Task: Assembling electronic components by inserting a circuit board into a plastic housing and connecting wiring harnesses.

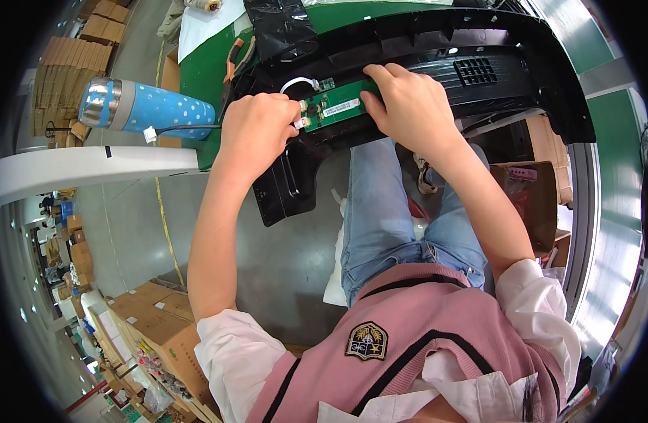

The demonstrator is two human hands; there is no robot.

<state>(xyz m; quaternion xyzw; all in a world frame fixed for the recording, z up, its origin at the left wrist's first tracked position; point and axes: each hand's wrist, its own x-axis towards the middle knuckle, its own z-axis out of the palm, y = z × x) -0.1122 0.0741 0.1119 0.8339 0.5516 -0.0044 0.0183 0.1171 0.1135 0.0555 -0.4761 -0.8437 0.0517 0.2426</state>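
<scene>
L hand (260,130): fingers curled almost closed, tips at white connector (303,123), board's L end; grip vs. touch, couldn't tell.
R hand (414,106): part-open, thumb apart from bent fingers, over board's R end; firm hold or not, couldn't tell.
Circuit bd (343,104): green, w/ white label, lay betw. both hands on black plastic panel (507,92).
Tools: orange-handled pliers (231,62) sat just L of panel.
Bottle (165,109): blue, white-dotted, farther L, w/ dark cable (186,127) across it.
Bkgd: cardboard boxes (70,77), stacked, far L.
</scene>
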